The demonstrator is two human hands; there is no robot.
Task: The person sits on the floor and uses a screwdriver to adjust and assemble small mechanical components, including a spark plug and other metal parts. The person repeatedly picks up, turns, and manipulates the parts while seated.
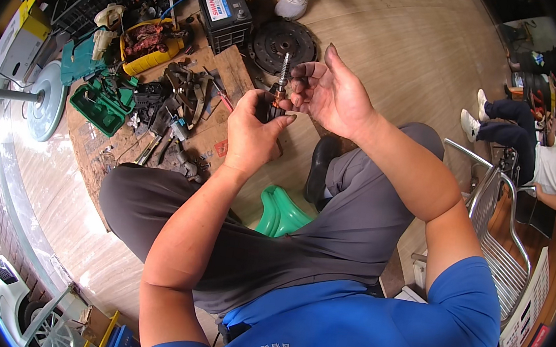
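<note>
In front of me my left hand (253,133) holds what looks like a small motor armature (281,87), pinched low between thumb and fingers. Its ridged metal shaft points up and away, and a copper-coloured band shows below that. The dark lower end is partly covered by my fingers. Close on its right is my right hand (337,98), palm turned toward me, thumb raised and apart, the other fingers loosely curled. Those fingertips are blackened and come right up to the armature; whether they touch it I cannot tell.
A worn wooden board (234,77) carries several tools and parts, with a green case (98,108) and a yellow container (149,48). Behind stand a car battery (223,15) and a black disc (283,44). Below my hands is a green stool (280,214). Another person sits far right by a metal chair (497,244).
</note>
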